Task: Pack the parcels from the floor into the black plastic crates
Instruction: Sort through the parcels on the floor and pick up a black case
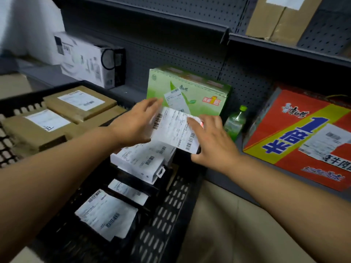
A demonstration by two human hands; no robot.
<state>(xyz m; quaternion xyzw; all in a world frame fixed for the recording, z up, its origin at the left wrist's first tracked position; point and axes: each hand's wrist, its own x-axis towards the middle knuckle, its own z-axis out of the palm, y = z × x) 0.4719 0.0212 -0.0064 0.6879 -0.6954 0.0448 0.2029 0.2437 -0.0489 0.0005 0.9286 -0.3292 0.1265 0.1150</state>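
A small parcel (173, 130) with a white barcode label hangs above the far end of a black plastic crate (167, 215). My left hand (135, 123) grips its left side and my right hand (210, 141) holds its right side, thumb under the edge. Just below it in the crate lies a white boxed parcel (142, 160). Nearer me in the same crate lie two black parcels with labels (128, 191) (107, 213). A second black crate (20, 109) to the left holds brown cardboard parcels (79, 103) (36, 128).
Dark pegboard shelving (190, 59) backs the crates. On its lower shelf stand a green carton (197, 93), a green bottle (235, 122), a red carton (296, 137) and a white box (89, 61). A brown box (281, 18) sits on the upper shelf. Beige floor (228, 234) lies right of the crate.
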